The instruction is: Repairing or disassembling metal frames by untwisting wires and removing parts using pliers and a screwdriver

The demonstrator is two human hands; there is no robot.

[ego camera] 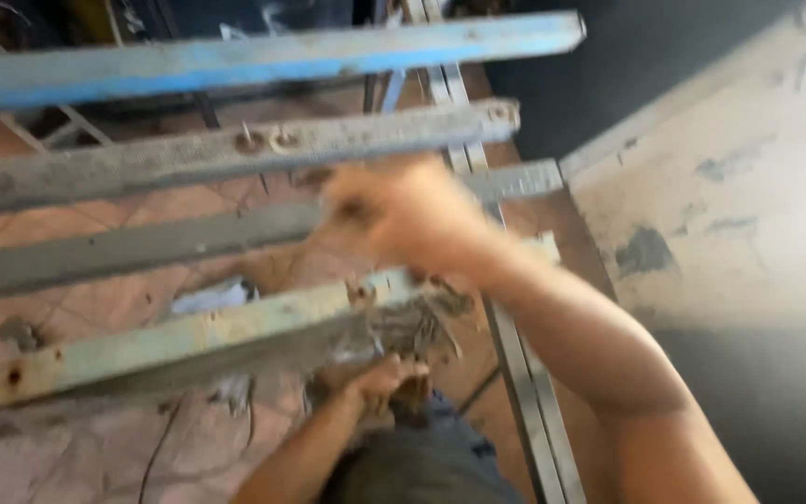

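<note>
Several long rusty metal bars lie side by side across a frame. The nearest is a pale green bar (188, 341), then a grey bar (123, 250), a drilled grey bar (235, 149) and a blue bar (263, 56) at the top. My right hand (394, 213), smeared by motion, hovers over the middle bars with its fingers curled; what it grips is unclear. My left hand (382, 383) sits just under the green bar, its fingers closed around a small dark object (412, 399). A tangle of thin grey wire or bristles (412, 327) hangs between the two hands.
A thin steel rail (524, 392) runs from the top down to the lower right under the bars. A patched beige wall (729, 187) rises on the right. Reddish floor tiles (95, 308) and a pale scrap (207, 299) show beneath. More metal framing stands at the back.
</note>
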